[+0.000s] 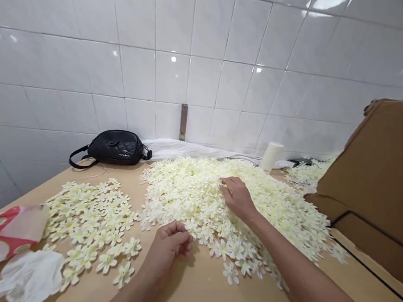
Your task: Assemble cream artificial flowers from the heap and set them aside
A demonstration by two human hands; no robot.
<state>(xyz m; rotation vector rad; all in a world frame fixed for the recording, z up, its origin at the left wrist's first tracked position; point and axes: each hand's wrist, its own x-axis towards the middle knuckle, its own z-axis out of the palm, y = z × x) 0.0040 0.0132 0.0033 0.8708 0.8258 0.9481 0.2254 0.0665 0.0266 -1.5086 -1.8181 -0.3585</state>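
A big heap of white-and-yellow fabric flowers (pixel 261 197) covers the middle of the wooden table (pixel 198 291). My right hand (pixel 238 197) rests on top of the heap, fingers pinched together on a flower at its tip. My left hand (pixel 170 244) lies at the near edge of the heap, fingers curled inward against the flowers there; what they hold is hidden. To the left, a thinner spread of flowers (pixel 88 220) lies flat on the table, apart from the heap.
A black quilted bag (pixel 115 148) sits by the tiled wall. A white cylinder (pixel 271 156) stands behind the heap. A brown cardboard box (pixel 381 183) fills the right side. Crumpled white plastic (pixel 30 278) and a red-printed bag (pixel 8 229) lie at the left.
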